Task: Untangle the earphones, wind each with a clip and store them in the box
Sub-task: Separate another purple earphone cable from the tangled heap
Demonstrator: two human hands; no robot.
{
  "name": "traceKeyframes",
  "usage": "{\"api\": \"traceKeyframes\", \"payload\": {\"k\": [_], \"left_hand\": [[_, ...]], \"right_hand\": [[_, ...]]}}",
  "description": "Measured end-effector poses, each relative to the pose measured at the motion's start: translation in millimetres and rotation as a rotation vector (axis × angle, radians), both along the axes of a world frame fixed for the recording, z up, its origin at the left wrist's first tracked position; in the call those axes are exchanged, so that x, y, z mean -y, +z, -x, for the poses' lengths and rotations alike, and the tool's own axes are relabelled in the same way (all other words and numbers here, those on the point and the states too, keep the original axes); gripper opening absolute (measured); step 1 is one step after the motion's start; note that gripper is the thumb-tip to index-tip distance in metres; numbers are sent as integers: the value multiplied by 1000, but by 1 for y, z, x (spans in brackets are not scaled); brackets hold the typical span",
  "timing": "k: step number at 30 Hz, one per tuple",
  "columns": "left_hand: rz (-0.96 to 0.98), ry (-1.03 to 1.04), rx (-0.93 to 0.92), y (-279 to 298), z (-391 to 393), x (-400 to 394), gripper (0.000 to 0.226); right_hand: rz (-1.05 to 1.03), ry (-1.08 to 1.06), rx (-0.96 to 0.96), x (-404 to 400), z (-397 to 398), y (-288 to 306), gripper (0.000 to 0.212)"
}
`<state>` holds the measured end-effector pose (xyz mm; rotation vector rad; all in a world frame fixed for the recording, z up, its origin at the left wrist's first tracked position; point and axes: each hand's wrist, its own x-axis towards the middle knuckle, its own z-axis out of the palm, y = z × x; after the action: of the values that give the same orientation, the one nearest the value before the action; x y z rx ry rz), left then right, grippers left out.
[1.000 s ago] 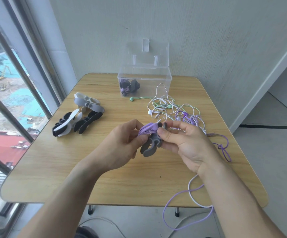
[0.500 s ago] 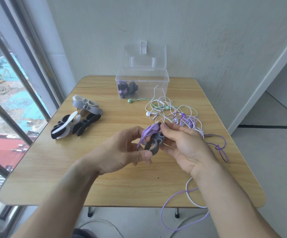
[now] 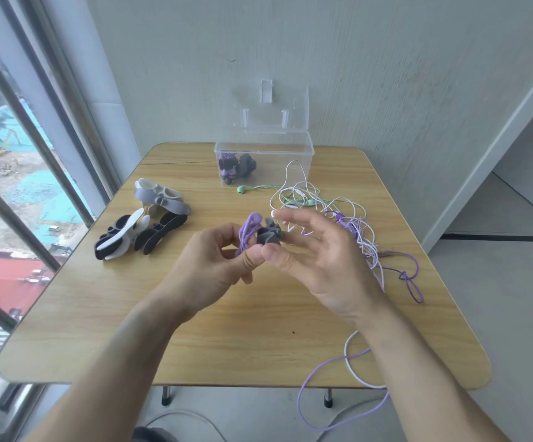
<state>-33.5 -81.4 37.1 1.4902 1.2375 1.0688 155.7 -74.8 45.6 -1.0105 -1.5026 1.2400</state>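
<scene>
A: Left hand pinches the purple bundle in its grey clip; right hand spread beside it, fingers loose.

B: Keep that pinch tight, then carry to the box at twelve o'clock. Tangle waits at two.

Over the middle of the bench the left hand pinches a wound purple earphone with a grey clip wrapped on it, while the right hand hovers just beside, fingers spread and blurred, thumb touching the clip. Toward the right edge lies a tangle of earphones, white, green and purple, with cords trailing off the near edge. At the far edge stands the clear box, lid up, a wound bundle inside; spare clips lie near the left edge.
</scene>
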Motion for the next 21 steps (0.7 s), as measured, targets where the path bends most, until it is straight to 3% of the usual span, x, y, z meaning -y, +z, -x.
{"api": "traceKeyframes", "payload": {"k": [2, 4, 7, 10, 15, 18, 21], "left_hand": [[0, 6, 23, 0, -1, 1, 58], [-6, 18, 59, 1, -2, 2, 57], [29, -48, 140, 4, -6, 4, 62], [124, -100, 274, 6, -6, 3, 44], [47, -104, 85, 4, -8, 6, 25], [21, -32, 10, 2, -11, 7, 33], [-23, -40, -37, 1, -11, 7, 42]], "right_hand": [[-24, 82, -76, -1, -4, 4, 45], [-36, 138, -75, -3, -8, 1, 50], [-120, 40, 44, -6, -5, -7, 45], [-161, -56, 107, -8, -3, -10, 28], [-165, -55, 164, -6, -2, -8, 25], [-232, -22, 253, -3, 1, -9, 33], [-205, 54, 184, -2, 4, -10, 26]]}}
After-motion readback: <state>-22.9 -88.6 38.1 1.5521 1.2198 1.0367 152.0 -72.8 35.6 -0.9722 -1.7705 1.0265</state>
